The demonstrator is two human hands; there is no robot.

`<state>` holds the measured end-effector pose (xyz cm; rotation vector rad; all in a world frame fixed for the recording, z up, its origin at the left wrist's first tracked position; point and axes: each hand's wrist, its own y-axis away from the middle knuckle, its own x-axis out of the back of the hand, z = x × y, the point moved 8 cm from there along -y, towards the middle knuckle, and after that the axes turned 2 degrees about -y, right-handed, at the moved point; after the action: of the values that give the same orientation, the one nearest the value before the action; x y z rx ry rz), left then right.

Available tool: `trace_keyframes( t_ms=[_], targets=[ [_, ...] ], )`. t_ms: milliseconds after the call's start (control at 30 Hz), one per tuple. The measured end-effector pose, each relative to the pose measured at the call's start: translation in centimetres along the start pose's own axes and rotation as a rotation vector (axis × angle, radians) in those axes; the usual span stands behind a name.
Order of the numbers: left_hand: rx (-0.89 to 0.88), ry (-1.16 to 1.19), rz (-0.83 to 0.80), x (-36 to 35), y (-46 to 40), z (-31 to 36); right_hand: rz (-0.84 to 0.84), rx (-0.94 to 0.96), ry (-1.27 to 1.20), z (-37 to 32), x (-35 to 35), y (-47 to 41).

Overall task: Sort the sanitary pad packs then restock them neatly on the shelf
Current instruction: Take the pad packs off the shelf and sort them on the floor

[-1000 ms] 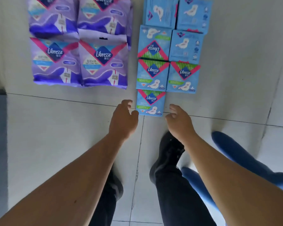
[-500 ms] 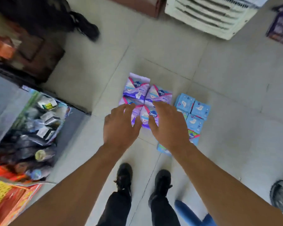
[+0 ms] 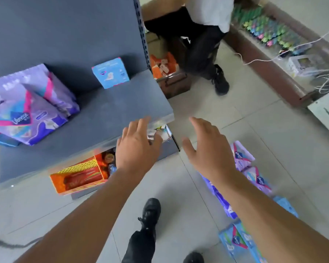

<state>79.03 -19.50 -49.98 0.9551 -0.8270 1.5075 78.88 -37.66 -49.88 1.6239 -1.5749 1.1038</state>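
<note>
Reaching out with both arms, I hold nothing: my left hand (image 3: 136, 147) hangs with fingers spread loosely over the near right corner of the grey shelf (image 3: 110, 114), and my right hand (image 3: 207, 149) is just as wide and empty above the floor tiles (image 3: 207, 103). On the shelf, purple pad packs (image 3: 29, 109) lean together at the far left, and one blue pad pack (image 3: 111, 73) stands upright against the back panel. More purple packs (image 3: 254, 175) and blue packs (image 3: 235, 240) lie on the floor at the near right, partly under my right forearm. An orange box (image 3: 78, 177) sits on the lower shelf.
</note>
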Motion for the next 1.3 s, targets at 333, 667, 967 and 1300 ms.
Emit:
trace_keyframes(
  t_ms=[333,667,967,1300],
  targets=[
    [0.214,-0.053,0.106,0.9,-13.3,-16.9,-0.105,0.183,-0.002,-10.2,-13.7,-15.9],
    [0.27,0.063,-0.023,-3.5,-26.1,-23.8,-0.263,-0.14,-0.167,-9.5,-24.4,-29.9],
    [0.06,0.549,0.177,-2.9,-24.2,-19.8,-0.022,-0.213,-0.863,-9.3,-21.9,-28.0],
    [-0.322,0.482,0.092,-4.8,-9.8,-4.0,-0.022,-0.496,-1.135,2.8,-11.0,-10.5]
  ],
)
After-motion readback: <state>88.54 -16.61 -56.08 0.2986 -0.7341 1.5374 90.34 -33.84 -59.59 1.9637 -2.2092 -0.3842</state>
